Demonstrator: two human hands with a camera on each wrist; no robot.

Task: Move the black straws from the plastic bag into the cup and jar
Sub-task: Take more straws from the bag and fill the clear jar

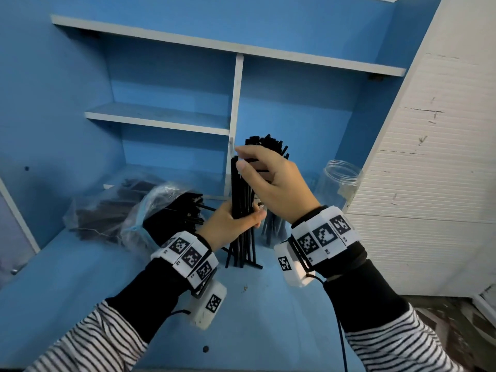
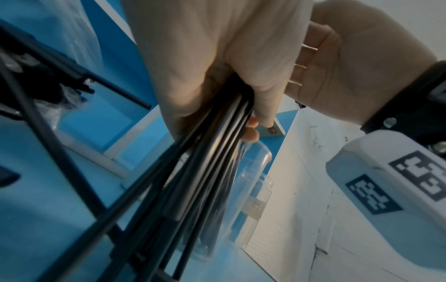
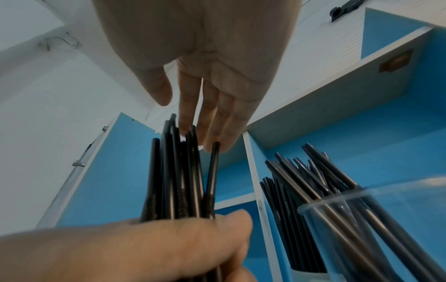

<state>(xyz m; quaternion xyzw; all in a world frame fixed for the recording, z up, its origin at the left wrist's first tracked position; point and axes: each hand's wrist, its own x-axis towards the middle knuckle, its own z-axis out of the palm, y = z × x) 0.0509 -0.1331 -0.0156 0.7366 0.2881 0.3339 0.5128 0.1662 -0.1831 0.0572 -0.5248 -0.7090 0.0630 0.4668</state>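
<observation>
My left hand [image 1: 241, 218] grips a bundle of black straws [image 1: 240, 189] upright, with the lower ends splayed on the blue desk [image 1: 268, 318]. My right hand [image 1: 241, 159] hovers over the bundle's top, its straight fingers [image 3: 190, 114] touching the straw tips [image 3: 178, 181]. The left wrist view shows my left hand [image 2: 217, 95] wrapped round the straws [image 2: 193, 171]. Just behind the bundle a clear cup [image 1: 271, 232] holds several straws [image 1: 268, 143]. A clear jar [image 1: 342, 183] stands at the right and looks empty. The plastic bag [image 1: 112, 210] lies at the left with more straws inside.
Blue shelving [image 1: 161, 119] with a white divider [image 1: 236, 103] rises behind the desk. A white panelled cabinet side [image 1: 429, 183] stands close beside the jar. The cup's rim [image 3: 337, 206] is near my right wrist.
</observation>
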